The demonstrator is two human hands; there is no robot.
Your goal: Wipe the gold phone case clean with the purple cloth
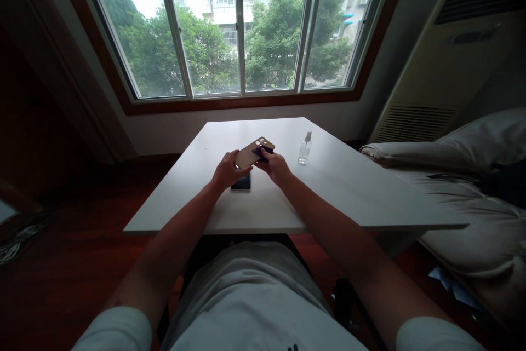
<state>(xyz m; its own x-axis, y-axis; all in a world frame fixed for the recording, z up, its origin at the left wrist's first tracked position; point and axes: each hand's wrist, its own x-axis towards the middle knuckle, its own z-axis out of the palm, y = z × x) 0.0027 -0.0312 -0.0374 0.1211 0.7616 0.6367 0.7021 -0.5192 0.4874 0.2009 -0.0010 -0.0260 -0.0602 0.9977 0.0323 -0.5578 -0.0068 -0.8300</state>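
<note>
Above the white table [267, 208], my left hand [227, 169] grips one end of a tan phone case [246, 157] with round camera cutouts at its far end. My right hand [276, 167] is closed on a dark purple cloth [265, 150], which presses against the case near the cutouts. Below my left hand a dark phone [241, 183] lies on the table, partly covered by the hand and the case. To the right of my hands stands a clear spray bottle [304, 149], upright and touched by neither hand.
A wide window [242, 28] is beyond the table's far edge. At the right are a light-coloured sofa [447, 176] and a tall floor-standing air conditioner [447, 55]. Cables [20, 239] lie on the reddish floor at the left.
</note>
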